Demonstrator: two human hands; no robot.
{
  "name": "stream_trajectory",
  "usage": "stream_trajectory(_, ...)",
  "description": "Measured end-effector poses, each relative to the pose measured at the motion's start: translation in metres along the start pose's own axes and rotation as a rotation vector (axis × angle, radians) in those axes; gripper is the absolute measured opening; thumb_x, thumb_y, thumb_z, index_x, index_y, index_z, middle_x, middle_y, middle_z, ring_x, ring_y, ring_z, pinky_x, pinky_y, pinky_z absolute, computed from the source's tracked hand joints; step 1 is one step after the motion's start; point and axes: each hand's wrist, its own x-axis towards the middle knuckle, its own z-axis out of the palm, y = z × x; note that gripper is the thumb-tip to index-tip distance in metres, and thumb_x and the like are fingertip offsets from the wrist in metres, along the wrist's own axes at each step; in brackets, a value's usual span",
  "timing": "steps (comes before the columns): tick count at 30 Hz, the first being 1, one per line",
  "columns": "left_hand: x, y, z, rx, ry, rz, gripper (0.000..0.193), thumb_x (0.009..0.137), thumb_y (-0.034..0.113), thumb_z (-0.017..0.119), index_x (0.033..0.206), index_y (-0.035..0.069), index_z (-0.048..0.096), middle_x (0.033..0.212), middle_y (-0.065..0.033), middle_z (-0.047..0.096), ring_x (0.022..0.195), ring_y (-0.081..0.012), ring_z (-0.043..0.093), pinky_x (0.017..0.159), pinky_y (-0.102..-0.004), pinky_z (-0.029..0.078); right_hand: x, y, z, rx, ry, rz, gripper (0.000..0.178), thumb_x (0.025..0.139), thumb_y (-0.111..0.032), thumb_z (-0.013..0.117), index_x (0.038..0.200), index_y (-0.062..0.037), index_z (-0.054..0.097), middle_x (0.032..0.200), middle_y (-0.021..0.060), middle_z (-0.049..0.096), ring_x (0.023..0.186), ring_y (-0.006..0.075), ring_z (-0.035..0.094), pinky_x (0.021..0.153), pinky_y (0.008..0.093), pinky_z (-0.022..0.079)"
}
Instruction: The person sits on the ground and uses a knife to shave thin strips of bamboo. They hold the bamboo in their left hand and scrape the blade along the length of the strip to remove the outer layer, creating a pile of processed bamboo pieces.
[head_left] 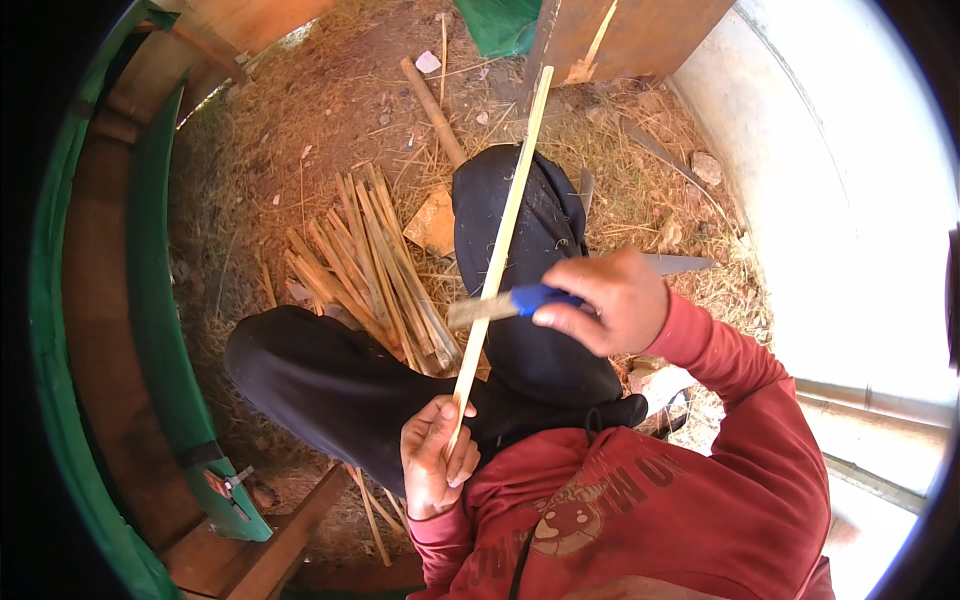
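A long, pale split-bamboo strip (512,205) runs up and slightly right across my lap, past my raised knee. My left hand (438,455) is closed around its lower end, close to my body. In my right hand (608,300) is a knife (482,310) with a blue handle and a broad, dull brownish blade. That blade lies across the strip around its lower middle, roughly crosswise. Whether the edge bites into the strip cannot be made out.
Several split-bamboo sticks (370,265) lie piled between my legs. Beyond them is a round pole (432,108) on straw-strewn ground. A pointed grey blade (682,263) lies right of my knee. White sheeting (820,190) stands right, a green-edged wooden frame (160,290) left, a brown board (640,40) ahead.
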Motion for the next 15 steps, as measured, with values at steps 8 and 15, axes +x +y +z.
stream_trajectory(8, -0.001, -0.001, 0.019, 0.017, 0.016, 0.001, 0.029, 0.105, 0.027, 0.047, 0.099, -0.001, 0.054, 0.042, 0.0050, 0.031, 0.030, -0.0045, 0.020, 0.031, -0.0223, 0.018, -0.014, 0.020, 0.029, -0.135, 0.087, -0.064, 0.031, 0.081, -0.030, 0.077, 0.092, -0.0041, 0.065, 0.069, 0.0074, 0.062, 0.052, 0.0265, 0.060, 0.047, 0.0353, 0.045)
stream_trajectory(15, 0.003, -0.001, 0.022, 0.006, 0.042, -0.020, 0.028, 0.105, 0.027, 0.046, 0.099, 0.000, 0.053, 0.043, 0.0061, 0.030, 0.030, -0.0044, 0.019, 0.032, -0.0224, 0.018, -0.002, 0.036, 0.021, -0.215, 0.145, -0.125, 0.028, 0.085, -0.036, 0.072, 0.089, -0.0080, 0.067, 0.066, 0.0049, 0.059, 0.053, 0.0257, 0.061, 0.047, 0.0364, 0.047)
